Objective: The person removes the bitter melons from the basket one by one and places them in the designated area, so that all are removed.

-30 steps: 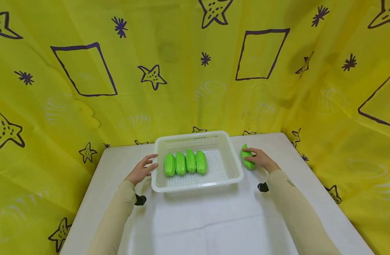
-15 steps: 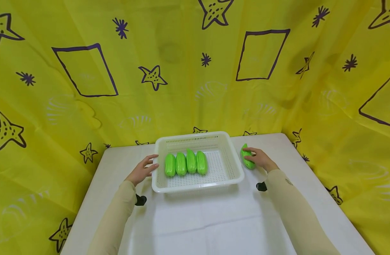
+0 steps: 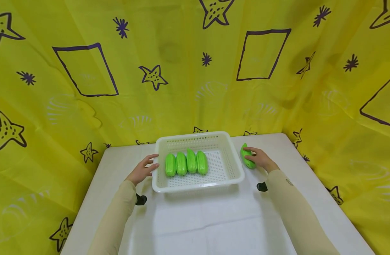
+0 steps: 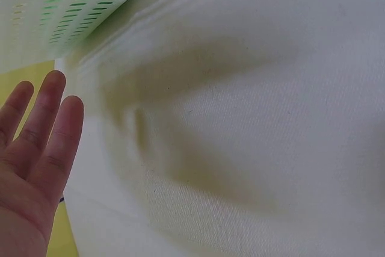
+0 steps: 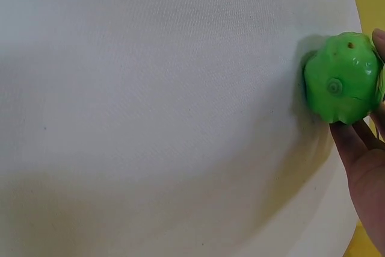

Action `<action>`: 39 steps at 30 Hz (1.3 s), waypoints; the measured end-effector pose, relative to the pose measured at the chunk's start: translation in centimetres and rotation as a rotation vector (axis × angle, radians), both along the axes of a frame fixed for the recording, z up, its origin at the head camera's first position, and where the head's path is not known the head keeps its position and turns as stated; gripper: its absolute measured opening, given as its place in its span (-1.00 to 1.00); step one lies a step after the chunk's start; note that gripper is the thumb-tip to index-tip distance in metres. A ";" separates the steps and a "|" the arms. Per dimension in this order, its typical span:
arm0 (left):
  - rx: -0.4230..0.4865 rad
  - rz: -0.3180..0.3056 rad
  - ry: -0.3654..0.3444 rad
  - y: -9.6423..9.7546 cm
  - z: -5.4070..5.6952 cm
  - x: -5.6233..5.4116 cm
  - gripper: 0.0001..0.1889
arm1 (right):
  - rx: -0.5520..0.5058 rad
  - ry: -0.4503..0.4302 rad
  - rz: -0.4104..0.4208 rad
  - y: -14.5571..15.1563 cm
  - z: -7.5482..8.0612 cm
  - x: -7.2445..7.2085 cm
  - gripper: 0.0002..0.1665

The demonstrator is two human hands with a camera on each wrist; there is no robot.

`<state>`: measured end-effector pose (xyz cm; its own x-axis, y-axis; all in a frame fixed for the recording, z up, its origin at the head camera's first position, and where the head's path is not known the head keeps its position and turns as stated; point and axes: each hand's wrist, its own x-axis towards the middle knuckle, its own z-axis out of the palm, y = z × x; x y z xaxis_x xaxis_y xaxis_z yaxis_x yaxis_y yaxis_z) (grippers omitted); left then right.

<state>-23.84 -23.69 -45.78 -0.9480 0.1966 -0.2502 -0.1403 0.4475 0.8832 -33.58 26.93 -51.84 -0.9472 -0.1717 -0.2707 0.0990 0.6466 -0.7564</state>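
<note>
Cucumber point(image 3: 247, 157), bright green, is wrapped by the curled fingers of the right hand point(image 3: 260, 159) on the white counter point(image 3: 214, 219), just right of the white basket point(image 3: 198, 186). Four more cucumbers point(image 3: 186, 163) are lined up inside. The basket's left rim is touched by the left hand point(image 3: 142, 170), grip spread and relaxed.

R hand point(image 3: 260, 159) lifts green gourd point(image 3: 246, 158) slightly off table.

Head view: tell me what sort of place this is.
Probably a staged tabletop booth rather than a kitchen: a white-covered table is walled in by a yellow curtain printed with stars, and it carries only a white basket of green toy vegetables.
</note>
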 end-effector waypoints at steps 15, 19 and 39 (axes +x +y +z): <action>-0.010 0.015 0.026 -1.3 -3.8 -1.9 -0.41 | 0.022 0.040 -0.074 0.6 0.9 -0.1 -0.29; -0.013 0.016 0.023 -1.3 -3.9 -2.0 -0.42 | 0.025 0.096 -0.083 0.8 1.4 -0.1 -0.31; -0.018 0.004 0.020 -1.5 -3.9 -2.1 -0.40 | 0.030 0.187 -0.156 -1.1 3.6 -0.1 -0.30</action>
